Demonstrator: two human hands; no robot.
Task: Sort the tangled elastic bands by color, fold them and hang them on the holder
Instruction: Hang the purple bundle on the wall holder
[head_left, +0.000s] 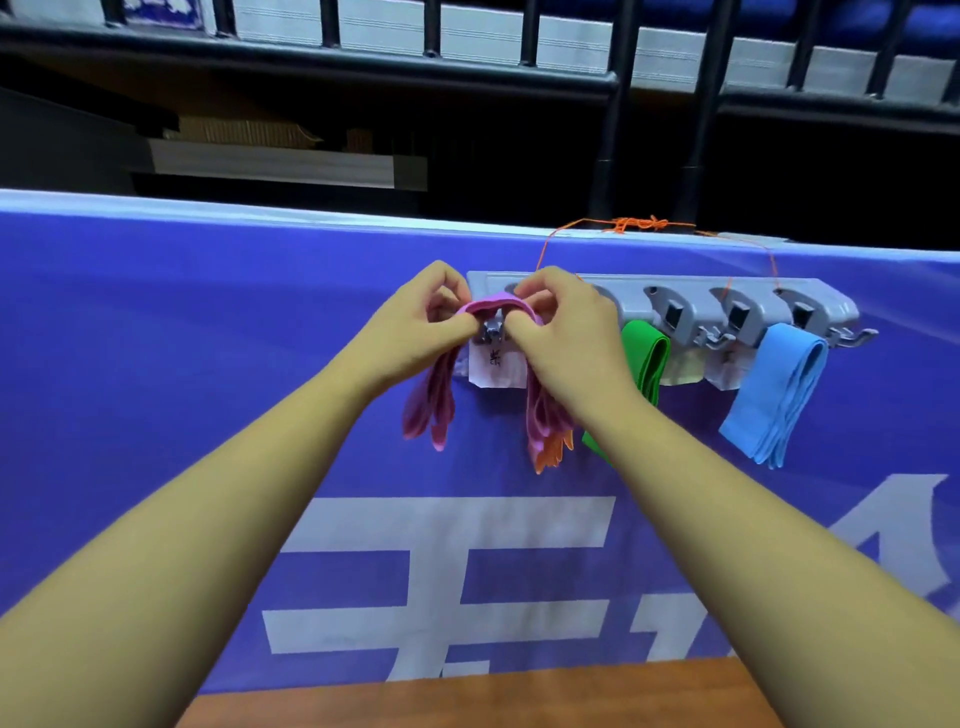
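Observation:
A grey holder (691, 299) with several hooks hangs by an orange string (631, 224) on a blue banner. My left hand (426, 322) and my right hand (561, 322) both pinch a folded pink elastic band (431, 402), draped over the leftmost hook (492, 328). The pink ends hang down on both sides of a white paper label (496, 366). An orange band (555, 451) peeks out below my right wrist. A folded green band (645, 358) and a folded light blue band (779, 395) hang from hooks further right.
The blue banner (208, 364) with large white characters covers a barrier. A brown wooden surface (493, 696) lies at the bottom. Black railings (363, 52) and dark seating stand behind the barrier. More paper labels (724, 369) hang under the holder.

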